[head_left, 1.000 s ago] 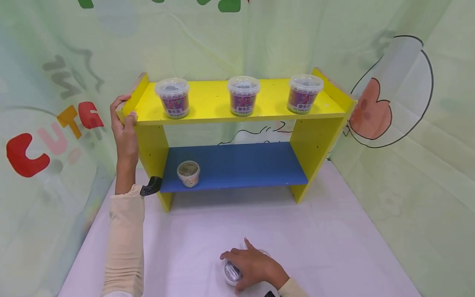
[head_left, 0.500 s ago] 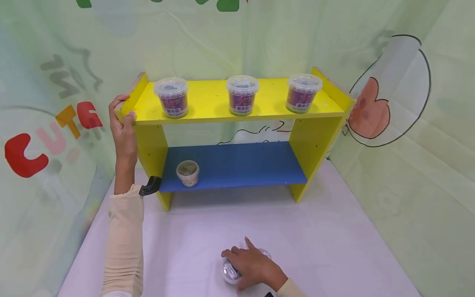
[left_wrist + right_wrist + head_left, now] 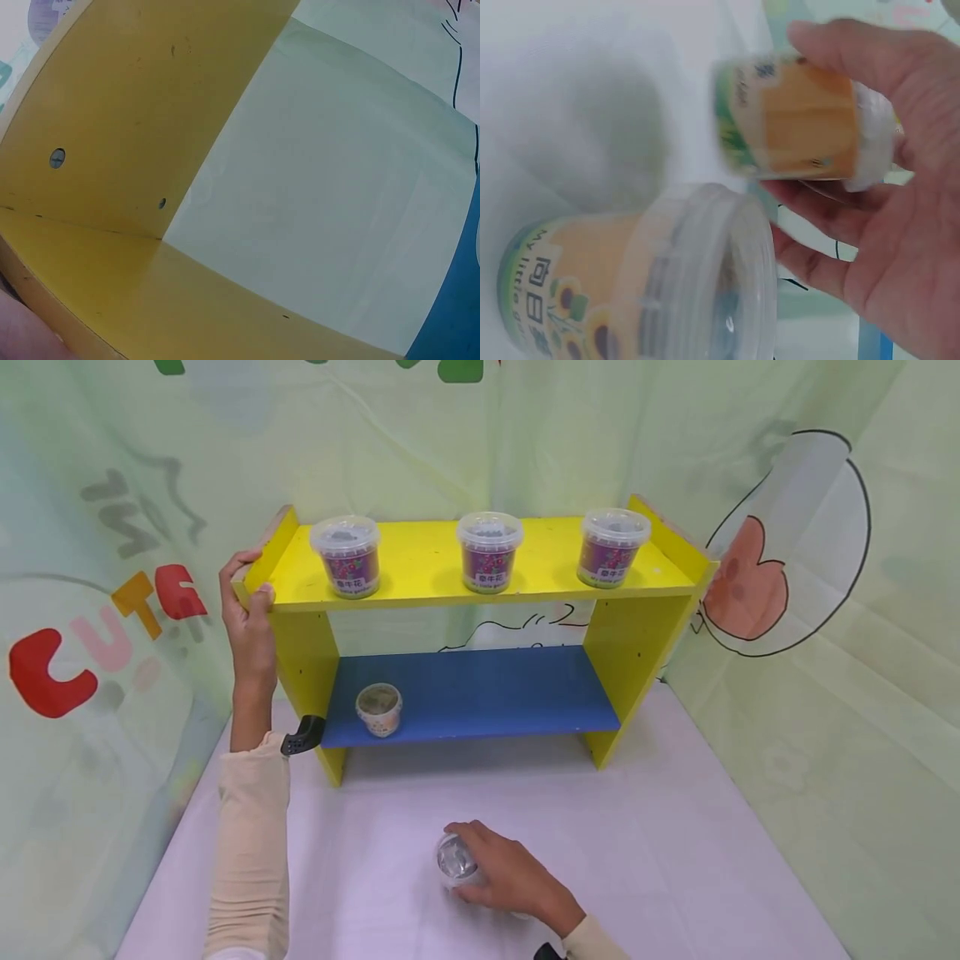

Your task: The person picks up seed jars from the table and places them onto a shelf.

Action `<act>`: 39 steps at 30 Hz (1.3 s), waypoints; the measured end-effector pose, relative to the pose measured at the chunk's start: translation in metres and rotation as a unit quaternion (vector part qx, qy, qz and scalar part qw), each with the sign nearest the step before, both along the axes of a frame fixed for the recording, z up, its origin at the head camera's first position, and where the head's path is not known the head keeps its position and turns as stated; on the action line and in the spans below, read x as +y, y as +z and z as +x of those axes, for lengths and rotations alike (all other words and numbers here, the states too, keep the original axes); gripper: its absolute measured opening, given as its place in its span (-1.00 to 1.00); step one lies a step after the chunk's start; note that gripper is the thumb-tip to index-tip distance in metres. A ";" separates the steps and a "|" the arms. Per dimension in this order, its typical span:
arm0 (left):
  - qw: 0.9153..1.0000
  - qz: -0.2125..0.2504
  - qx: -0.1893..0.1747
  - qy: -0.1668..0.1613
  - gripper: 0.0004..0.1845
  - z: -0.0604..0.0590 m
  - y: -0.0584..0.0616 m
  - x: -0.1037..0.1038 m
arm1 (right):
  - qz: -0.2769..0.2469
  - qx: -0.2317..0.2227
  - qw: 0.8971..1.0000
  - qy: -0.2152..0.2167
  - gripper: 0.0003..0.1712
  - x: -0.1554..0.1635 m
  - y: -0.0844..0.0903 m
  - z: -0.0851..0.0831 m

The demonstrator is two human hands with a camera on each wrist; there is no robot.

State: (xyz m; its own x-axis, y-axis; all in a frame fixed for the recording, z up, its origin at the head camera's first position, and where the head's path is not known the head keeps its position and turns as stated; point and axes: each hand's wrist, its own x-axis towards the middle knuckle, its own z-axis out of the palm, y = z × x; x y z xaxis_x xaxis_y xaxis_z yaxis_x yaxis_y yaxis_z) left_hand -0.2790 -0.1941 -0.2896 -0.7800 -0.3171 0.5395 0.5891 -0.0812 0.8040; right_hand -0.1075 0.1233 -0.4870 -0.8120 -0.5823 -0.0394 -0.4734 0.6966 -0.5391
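My left hand (image 3: 251,635) grips the top left corner of a yellow shelf unit (image 3: 420,556). In the left wrist view, a blurred bit of that hand shows at the lower left, against the yellow board's edge. Low in the head view, my right hand (image 3: 517,877) holds a small lidded plastic tub (image 3: 454,857) between thumb and fingers. The right wrist view shows this tub's orange label, slightly blurred, with a shadow on the white cloth beyond. A second clear-lidded tub (image 3: 630,281) with a sunflower label stands close beside it, mostly hidden behind my hand in the head view.
Three purple-labelled tubs, left (image 3: 349,560), middle (image 3: 489,556) and right (image 3: 611,550), stand on the yellow top. One small pale tub (image 3: 379,710) sits at the left of the blue shelf board (image 3: 487,693). Printed curtains (image 3: 825,710) surround the white cloth (image 3: 645,860).
My right hand has closed round the small tub and shifted it up and slightly left in the head view, away from the second tub. The left hand stays on the shelf corner.
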 end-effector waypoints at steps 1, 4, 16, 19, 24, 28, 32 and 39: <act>1.000 -0.002 -0.002 0.002 -0.56 0.000 0.000 0.000 | -0.013 0.000 1.000 -0.008 -0.16 0.000 0.000 -0.001; 1.000 -0.003 -0.003 0.002 -0.56 0.000 -0.001 0.000 | -0.059 0.001 0.998 -0.034 -0.14 0.001 0.001 -0.003; 1.000 -0.001 0.001 0.000 -0.56 0.000 -0.001 0.000 | -0.198 -0.013 0.976 -0.093 -0.14 0.009 0.001 -0.015; 1.000 -0.003 -0.001 0.001 -0.56 0.000 -0.001 0.000 | -0.217 -0.009 0.971 -0.102 -0.15 0.009 -0.001 -0.016; 1.000 -0.001 0.004 -0.002 -0.56 0.000 -0.001 0.000 | -0.245 0.001 0.962 -0.120 -0.15 0.008 -0.003 -0.019; 1.000 0.001 0.007 -0.003 -0.56 -0.001 -0.001 0.000 | -0.274 0.002 0.954 -0.121 -0.15 0.009 0.001 -0.021; 1.000 0.003 0.009 -0.003 -0.56 -0.001 -0.001 0.000 | -0.302 -0.019 0.944 -0.128 -0.14 0.009 0.005 -0.022; 1.000 0.003 0.010 -0.004 -0.56 -0.002 -0.001 0.000 | -0.373 -0.080 0.914 -0.138 -0.16 0.009 0.009 -0.028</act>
